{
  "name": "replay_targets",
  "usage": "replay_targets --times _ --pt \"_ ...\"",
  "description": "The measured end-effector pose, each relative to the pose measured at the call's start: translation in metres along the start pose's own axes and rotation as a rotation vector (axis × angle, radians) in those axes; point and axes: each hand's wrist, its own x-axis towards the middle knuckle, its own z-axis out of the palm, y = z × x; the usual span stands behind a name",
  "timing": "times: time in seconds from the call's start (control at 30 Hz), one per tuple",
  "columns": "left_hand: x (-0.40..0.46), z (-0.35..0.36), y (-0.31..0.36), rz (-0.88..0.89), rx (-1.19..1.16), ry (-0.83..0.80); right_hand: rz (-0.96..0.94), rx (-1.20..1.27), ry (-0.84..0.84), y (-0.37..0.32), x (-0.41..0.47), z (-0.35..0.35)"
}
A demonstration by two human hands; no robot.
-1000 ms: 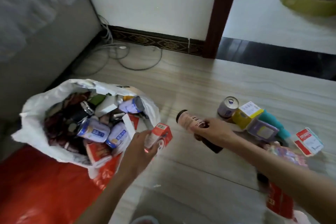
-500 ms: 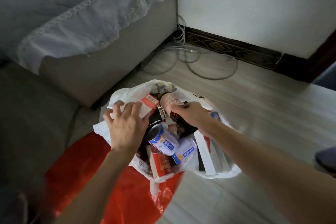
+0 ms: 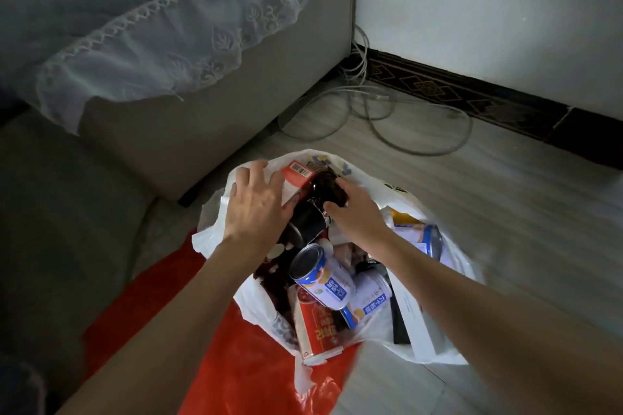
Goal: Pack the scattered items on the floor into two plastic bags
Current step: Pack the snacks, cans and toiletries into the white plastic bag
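A white plastic bag (image 3: 448, 330) lies open on the floor, stuffed with blue-and-white cans (image 3: 320, 276), a red carton (image 3: 318, 327), a white box (image 3: 418, 317) and dark wrappers. Over its far rim, my left hand (image 3: 254, 202) presses a small red-and-white box (image 3: 296, 175) into the bag. My right hand (image 3: 354, 209) grips a dark brown bottle (image 3: 325, 189) and pushes it down beside that box. A red plastic bag (image 3: 242, 367) lies flat under the white one.
A grey sofa (image 3: 168, 131) with a lace-edged cover (image 3: 161, 34) stands close on the left. Grey cables (image 3: 387, 118) loop on the wooden floor by the wall and its dark skirting (image 3: 472, 101).
Both hands carried the red box and the brown bottle from the floor on the right into the white bag. The view swung left, so the remaining loose items left the frame.
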Motion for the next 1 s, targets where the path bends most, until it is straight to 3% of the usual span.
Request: replay_targets --times 0.17,0.4,0.57,0.67,0.77,0.87,1.0 --pt "0.006 -0.002 0.007 -0.104 0.124 -0.092 -0.110 -0.119 0.022 0.000 -0.012 -0.006" --pt "0.012 0.002 -0.003 -0.052 0.200 0.133 -0.180 -0.518 0.091 0.022 0.000 -0.026" --pt "0.004 0.003 -0.008 0.070 0.046 0.203 -0.043 -0.790 0.075 0.043 0.026 -0.045" --pt "0.006 -0.003 -0.011 0.042 0.005 0.319 0.029 -0.798 0.056 0.049 0.031 -0.045" --pt "0.016 -0.012 -0.012 -0.095 -0.037 0.422 -0.012 -0.654 0.259 0.040 0.033 -0.055" --pt "0.018 -0.013 -0.006 -0.051 -0.018 0.497 -0.008 -0.378 0.476 0.032 0.031 -0.078" --pt "0.010 -0.001 0.001 0.012 -0.019 0.418 -0.100 -0.494 0.365 0.041 0.017 -0.086"
